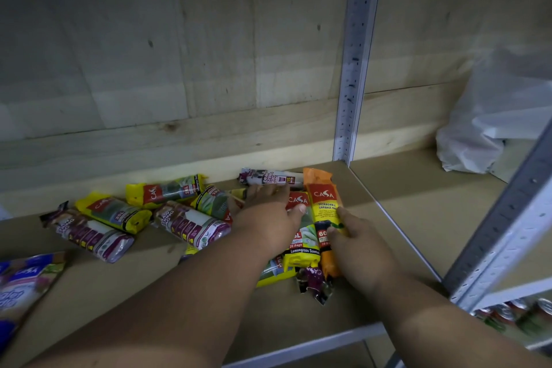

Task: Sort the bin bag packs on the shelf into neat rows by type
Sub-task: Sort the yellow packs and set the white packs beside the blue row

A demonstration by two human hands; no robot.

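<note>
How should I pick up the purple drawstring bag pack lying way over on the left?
Probably grip the drawstring pack around its middle, coming from above with fingers across its narrow width. It lies flat and slanted on the shelf, long and roll-shaped, with its front side clear of other packs.

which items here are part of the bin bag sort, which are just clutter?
Job:
yellow packs
drawstring packs
orange pack, under right hand
drawstring pack at the back, under left hand

Lying about:
blue pack
white plastic bag
cans below
</note>
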